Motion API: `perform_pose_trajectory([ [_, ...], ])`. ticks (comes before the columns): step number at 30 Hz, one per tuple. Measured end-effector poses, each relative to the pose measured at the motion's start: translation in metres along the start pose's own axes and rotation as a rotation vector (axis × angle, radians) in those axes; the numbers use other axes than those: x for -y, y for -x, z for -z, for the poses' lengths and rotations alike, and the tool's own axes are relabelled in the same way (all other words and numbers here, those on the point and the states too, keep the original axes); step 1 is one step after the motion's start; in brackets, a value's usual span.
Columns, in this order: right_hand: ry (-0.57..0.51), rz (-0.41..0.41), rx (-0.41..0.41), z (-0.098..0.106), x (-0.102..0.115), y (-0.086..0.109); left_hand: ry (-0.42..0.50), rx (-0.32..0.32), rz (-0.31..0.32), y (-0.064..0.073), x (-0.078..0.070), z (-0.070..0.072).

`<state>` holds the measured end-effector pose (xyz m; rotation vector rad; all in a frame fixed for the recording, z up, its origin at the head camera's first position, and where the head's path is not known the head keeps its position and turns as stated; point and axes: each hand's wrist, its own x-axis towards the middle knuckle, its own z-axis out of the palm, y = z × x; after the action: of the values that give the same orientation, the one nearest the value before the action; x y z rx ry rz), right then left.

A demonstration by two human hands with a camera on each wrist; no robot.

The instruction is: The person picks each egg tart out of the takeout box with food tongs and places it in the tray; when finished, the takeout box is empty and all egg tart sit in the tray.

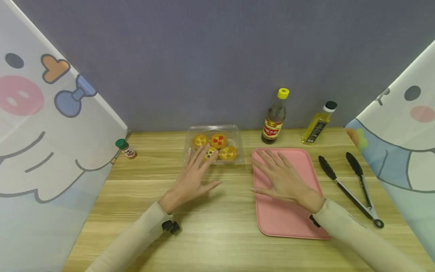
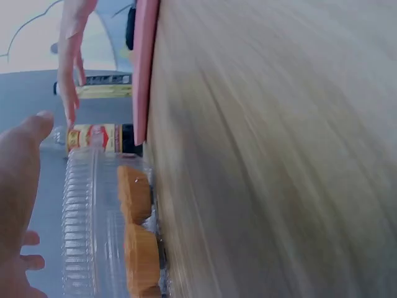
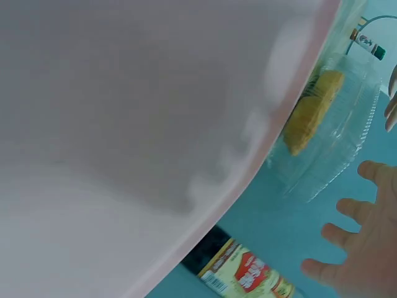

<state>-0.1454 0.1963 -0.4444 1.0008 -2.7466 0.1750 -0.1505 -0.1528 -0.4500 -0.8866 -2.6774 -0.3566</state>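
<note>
Your left hand (image 1: 191, 183) hovers near the box (image 1: 234, 135), grip spread wide. Your right hand (image 1: 285, 181), fingers likewise spread, hovers above the tray (image 1: 272, 221).

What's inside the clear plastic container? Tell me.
Four round, pizza-like pieces sit inside the container; in the head view, the left hand partly hides the front-left one.

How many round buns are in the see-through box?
4: in the see-through box there's a back-left bun, back-right bun, front-left bun and front-right bun. Fingers of the left hand partly hide the front-left one; no others show.
</note>
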Motion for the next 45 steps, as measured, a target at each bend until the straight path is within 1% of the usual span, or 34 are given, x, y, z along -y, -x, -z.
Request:
perform_pose_trajectory([
  [3, -0.010, 0.029, -0.016, 0.001, 0.005, -0.009, 0.081, -0.065, 0.083, 0.003, 0.004, 0.003],
  [6, -0.024, 0.061, -0.043, 0.002, 0.011, -0.020, 0.174, -0.149, 0.169, 0.005, 0.008, 0.006],
  [9, -0.044, 0.107, -0.071, 0.001, 0.018, -0.032, 0.274, -0.220, 0.268, 0.008, 0.012, 0.009],
  [11, -0.048, 0.132, -0.086, 0.000, 0.023, -0.040, 0.348, -0.253, 0.335, 0.011, 0.015, 0.011],
  [13, -0.054, 0.157, -0.100, -0.001, 0.029, -0.048, 0.415, -0.270, 0.401, 0.013, 0.018, 0.011],
  [15, -0.051, 0.176, -0.119, -0.002, 0.034, -0.056, 0.488, -0.273, 0.461, 0.016, 0.021, 0.012],
  [17, -0.043, 0.198, -0.135, -0.002, 0.040, -0.065, 0.554, -0.261, 0.522, 0.018, 0.023, 0.013],
  [19, -0.038, 0.221, -0.146, -0.003, 0.045, -0.073, 0.619, -0.231, 0.585, 0.021, 0.025, 0.013],
  [21, -0.035, 0.245, -0.156, -0.005, 0.051, -0.081, 0.707, -0.191, 0.649, 0.023, 0.027, 0.012],
  [25, -0.032, 0.280, -0.149, -0.011, 0.066, -0.099, 0.950, -0.123, 0.785, 0.026, 0.031, 0.009],
  [27, -0.019, 0.294, -0.141, -0.015, 0.075, -0.107, 1.066, -0.114, 0.841, 0.027, 0.032, 0.006],
  [28, -0.012, 0.300, -0.139, -0.017, 0.080, -0.111, 1.126, -0.119, 0.865, 0.028, 0.033, 0.004],
  [30, 0.014, 0.310, -0.146, -0.021, 0.088, -0.118, 1.213, -0.133, 0.896, 0.029, 0.034, 0.001],
  [32, 0.041, 0.316, -0.165, -0.025, 0.095, -0.124, 1.282, -0.168, 0.922, 0.029, 0.035, -0.002],
  [37, 0.131, 0.311, -0.228, -0.033, 0.107, -0.137, 1.402, -0.269, 0.983, 0.027, 0.033, -0.008],
  [41, 0.225, 0.318, -0.273, -0.037, 0.112, -0.144, 1.510, -0.358, 0.998, 0.025, 0.030, -0.011],
  [45, 0.313, 0.337, -0.287, -0.040, 0.116, -0.150, 1.583, -0.419, 0.994, 0.024, 0.030, -0.014],
])
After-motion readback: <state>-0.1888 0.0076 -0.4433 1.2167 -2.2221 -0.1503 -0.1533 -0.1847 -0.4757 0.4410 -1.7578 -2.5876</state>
